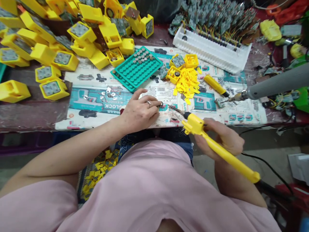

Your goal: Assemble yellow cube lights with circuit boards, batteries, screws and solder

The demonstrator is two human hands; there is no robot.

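Note:
My right hand (223,138) is wrapped round a yellow soldering gun (224,153), whose tip points left over the printed sheet. My left hand (141,111) rests on that sheet near its front edge, a ring on one finger. Its fingertips pinch a small round metal-rimmed part (160,103), close to the soldering tip but apart from it; most of the part is hidden. Beyond the left hand lie green trays (142,75) bearing several small silver discs. Small metal pieces (109,92) are scattered to the left of the hand.
Yellow housings (58,61) pile up at the back left. Yellow plastic tabs (187,83) lie beyond the soldering tip, near a white ribbed rack (210,48) of wired circuit boards. A grey electric screwdriver (275,82) hangs at the right. More yellow pieces (101,174) are below the table.

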